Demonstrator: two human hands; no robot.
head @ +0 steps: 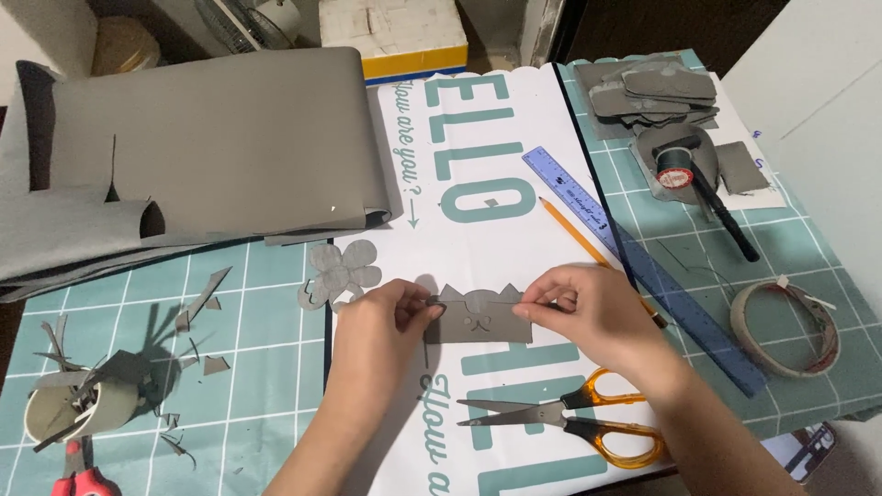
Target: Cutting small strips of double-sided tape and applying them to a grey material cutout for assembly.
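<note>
A small grey cut-out (478, 317) with two pointed ears and a drawn face lies on a white printed sheet (514, 184). My left hand (381, 326) pinches its left end and my right hand (588, 312) pinches its right end, both pressing it against the sheet. Orange-handled scissors (570, 422) lie open just below my right wrist. A grey flower-shaped cut-out (342, 271) rests just above my left hand.
A big grey sheet (202, 138) covers the upper left. A blue ruler (634, 262) and a pencil (574, 234) lie at right, near a tape ring (785, 326), a thread spool (675, 170), a black pen and stacked grey pieces (652, 92). A scrap-filled cup (78, 404) stands at lower left.
</note>
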